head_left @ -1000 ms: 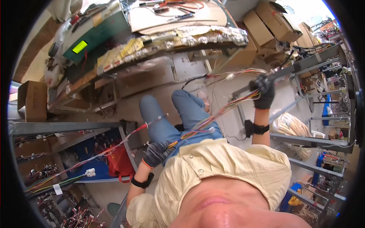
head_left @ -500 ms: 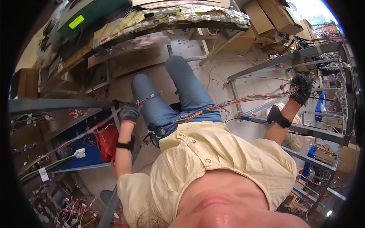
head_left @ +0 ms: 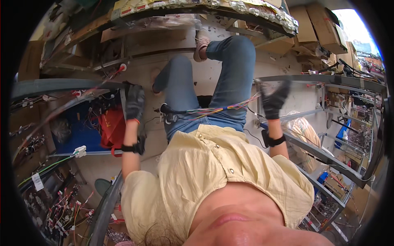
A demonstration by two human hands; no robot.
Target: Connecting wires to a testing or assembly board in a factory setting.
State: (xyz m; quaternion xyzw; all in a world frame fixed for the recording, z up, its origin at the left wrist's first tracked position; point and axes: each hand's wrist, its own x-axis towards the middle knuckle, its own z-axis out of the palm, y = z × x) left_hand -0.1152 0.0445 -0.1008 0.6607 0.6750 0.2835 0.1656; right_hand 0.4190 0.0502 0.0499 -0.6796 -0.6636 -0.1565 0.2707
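A bundle of thin coloured wires (head_left: 213, 110) lies across my lap, running from a dark pouch-like thing (head_left: 170, 114) at my waist toward the right. Its loose right ends fan out beside my right hand (head_left: 275, 100), which wears a dark glove and is blurred by motion. The fingers of that hand point away from me, spread apart, and I see nothing gripped in them. My left hand (head_left: 135, 102), also in a dark glove, is beside the end of a grey metal bar (head_left: 69, 85). Its fingers stretch forward with nothing visible in them; whether they touch the bar is unclear.
Metal racks (head_left: 328, 164) hung with wires stand to my right. On the left are a red bag (head_left: 111, 129), a blue panel (head_left: 78, 137), hanging wire leads and a white connector (head_left: 80, 151). A workbench edge (head_left: 205, 10) crosses ahead, with cardboard boxes (head_left: 305, 24) at its right.
My right hand has come inward to the left, and the wire bundle's right end has dropped back toward my lap. The left hand has moved slightly forward. My legs have shifted, one foot now showing.
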